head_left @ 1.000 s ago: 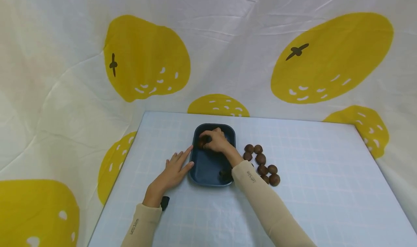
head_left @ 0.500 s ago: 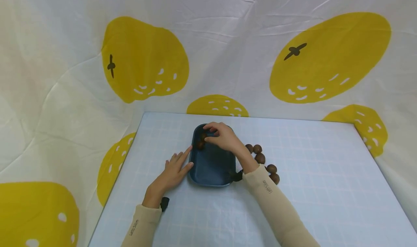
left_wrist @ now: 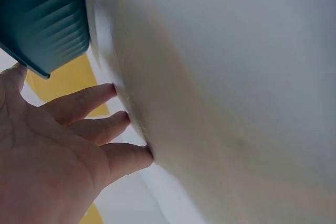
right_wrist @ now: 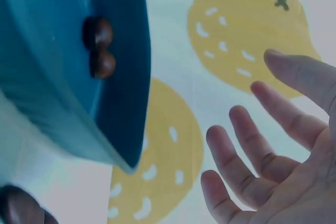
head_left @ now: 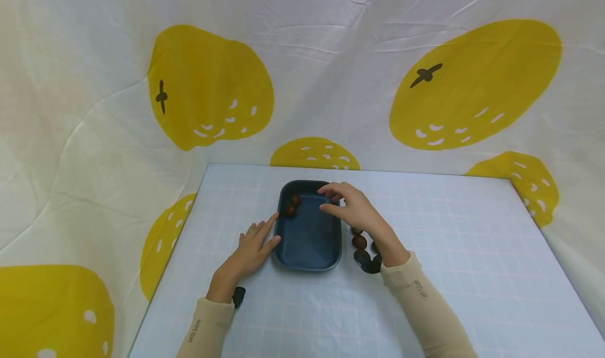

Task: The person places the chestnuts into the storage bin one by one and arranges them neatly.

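Note:
A dark blue rectangular tray [head_left: 307, 248] stands on the table, with two round brown balls [head_left: 292, 204] side by side near its far left corner. My left hand [head_left: 252, 250] lies spread beside the tray, its fingertips touching the left rim and the tabletop. Over the tray's right rim hovers my right hand [head_left: 352, 206], fingers apart and nothing between them. The right wrist view shows that hand [right_wrist: 278, 150] with loose fingers beside the tray wall [right_wrist: 63, 103]. More brown balls [head_left: 359, 242] lie on the table right of the tray, partly hidden under my right wrist.
A pale checked cloth covers the table [head_left: 472, 253]. Behind it hangs a white sheet [head_left: 331, 85] printed with large yellow fruit. A small black object [head_left: 238, 296] shows at my left wrist.
My right hand has let go of a brown ball in the tray, leaving two there, then lifted and moved right over the rim. The left hand has stayed in place.

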`<state>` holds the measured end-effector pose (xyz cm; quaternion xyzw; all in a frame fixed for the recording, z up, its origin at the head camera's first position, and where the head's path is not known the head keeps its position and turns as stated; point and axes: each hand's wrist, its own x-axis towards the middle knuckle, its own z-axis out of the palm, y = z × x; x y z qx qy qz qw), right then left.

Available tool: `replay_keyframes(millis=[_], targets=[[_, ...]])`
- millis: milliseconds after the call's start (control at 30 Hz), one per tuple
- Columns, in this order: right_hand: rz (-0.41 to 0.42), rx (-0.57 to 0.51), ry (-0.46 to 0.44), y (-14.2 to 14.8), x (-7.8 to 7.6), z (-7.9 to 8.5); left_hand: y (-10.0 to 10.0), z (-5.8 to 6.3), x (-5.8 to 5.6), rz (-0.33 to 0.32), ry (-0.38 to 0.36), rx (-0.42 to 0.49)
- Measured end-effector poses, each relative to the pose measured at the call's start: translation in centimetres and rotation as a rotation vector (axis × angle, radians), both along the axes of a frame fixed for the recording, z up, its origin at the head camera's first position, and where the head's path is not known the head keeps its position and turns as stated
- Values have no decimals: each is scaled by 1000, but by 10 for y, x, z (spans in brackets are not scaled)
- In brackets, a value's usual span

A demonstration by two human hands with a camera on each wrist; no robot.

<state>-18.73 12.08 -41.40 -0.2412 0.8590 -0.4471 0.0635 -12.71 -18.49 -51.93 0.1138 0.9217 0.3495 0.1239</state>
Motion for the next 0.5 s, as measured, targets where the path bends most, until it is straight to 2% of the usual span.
replay_keyframes(millis=[333,500], targets=[[-86,-47,-19,37,19,-5,-2,-3,0,10,3,9],[-98,-54,-13,59,27,-11,-1,-5,0,9,-1,20]])
